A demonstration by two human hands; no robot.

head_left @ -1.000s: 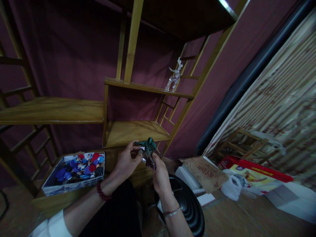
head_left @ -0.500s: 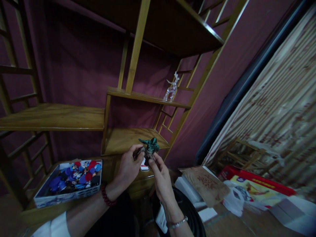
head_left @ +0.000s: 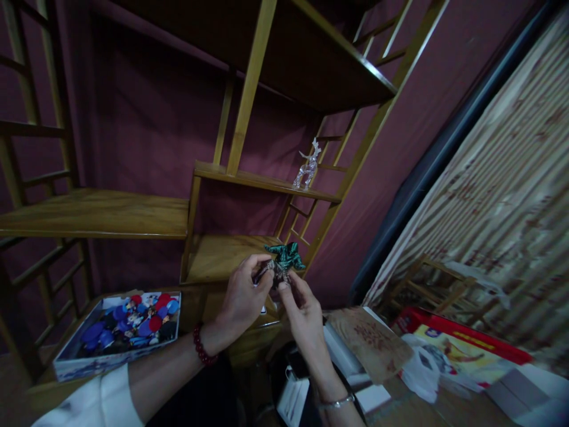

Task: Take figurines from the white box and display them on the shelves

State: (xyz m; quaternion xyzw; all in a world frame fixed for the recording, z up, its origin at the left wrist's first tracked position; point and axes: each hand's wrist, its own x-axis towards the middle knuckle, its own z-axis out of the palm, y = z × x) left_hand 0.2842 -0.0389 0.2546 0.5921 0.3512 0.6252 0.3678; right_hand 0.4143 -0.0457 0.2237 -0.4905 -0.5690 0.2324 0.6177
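Observation:
Both hands hold a small figurine (head_left: 287, 256) in front of the lower right shelf (head_left: 216, 255). Its top is shiny green with dark patterning; the lower part is brownish and ridged. My left hand (head_left: 242, 305), with a red bead bracelet at the wrist, pinches its lower left side between thumb and fingers. Thumb and fingers of my right hand (head_left: 304, 317) close on its lower right side. The fingers hide part of the figurine's underside.
A clear deer ornament (head_left: 306, 168) stands on the middle shelf (head_left: 258, 182). To the left, a patterned box (head_left: 71, 367) holds several blue and red small pieces. At right lie a brown printed board (head_left: 371, 338), a white plastic bag (head_left: 420, 367) and a red-edged package (head_left: 498, 344).
Both hands and the figurine have shifted right in the view. The figurine's green top has turned slightly and spreads wider to the right. Both hands keep their hold.

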